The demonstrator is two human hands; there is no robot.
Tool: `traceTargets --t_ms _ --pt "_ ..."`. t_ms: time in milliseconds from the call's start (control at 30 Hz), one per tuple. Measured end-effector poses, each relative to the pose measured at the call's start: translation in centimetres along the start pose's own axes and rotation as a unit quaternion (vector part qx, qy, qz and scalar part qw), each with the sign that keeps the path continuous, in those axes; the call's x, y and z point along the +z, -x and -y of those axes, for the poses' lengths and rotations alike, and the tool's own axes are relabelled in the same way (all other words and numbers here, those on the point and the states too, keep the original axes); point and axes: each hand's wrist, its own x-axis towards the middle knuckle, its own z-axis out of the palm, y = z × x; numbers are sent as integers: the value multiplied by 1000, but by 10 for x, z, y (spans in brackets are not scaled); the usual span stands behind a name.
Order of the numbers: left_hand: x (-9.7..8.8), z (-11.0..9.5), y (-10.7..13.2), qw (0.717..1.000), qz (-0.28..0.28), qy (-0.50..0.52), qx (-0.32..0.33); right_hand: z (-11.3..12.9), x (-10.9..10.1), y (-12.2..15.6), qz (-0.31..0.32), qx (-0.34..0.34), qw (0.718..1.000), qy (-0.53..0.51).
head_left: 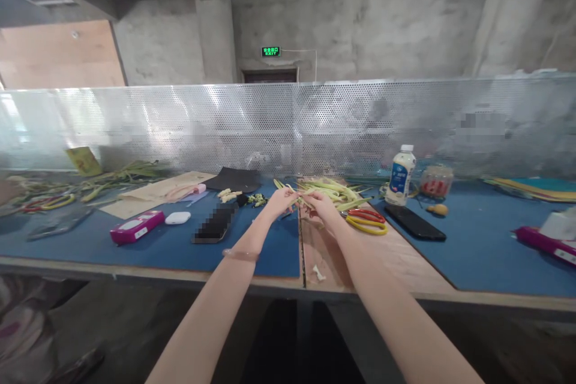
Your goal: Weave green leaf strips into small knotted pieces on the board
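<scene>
Out over the table, my left hand (279, 203) and my right hand (320, 204) are close together, fingers pinched. A thin pale green plant strip (279, 184) runs between them; its tip sticks out beyond the left fingers. Just behind my right hand lies a loose pile of similar green strips (339, 193). Beside my right wrist rest scissors (371, 222) with red and yellow handles. Small green pieces (257, 199) and cream-coloured bits (229, 195) lie to the left of my left hand. My fingertips partly hide what they grip.
To the left are a phone (216, 223), a white case (178, 218) and a purple device (137, 228). On the right stand a white bottle (400, 177) and a jar (436, 182), near a black phone (414, 223). A perforated metal screen (252, 126) borders the table's back.
</scene>
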Motion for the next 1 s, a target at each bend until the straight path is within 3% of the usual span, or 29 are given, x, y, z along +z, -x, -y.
traceTargets --t_ms 200,700,1000 --pt "2 3 -2 1000 4 25 -2 2 3 1 -8 -15 1000 5" --pt "-4 5 2 986 105 128 -15 -2 3 -1 -28 -52 998 34" --pt "-3 9 -2 984 99 145 -13 -2 5 -2 -41 -52 997 42"
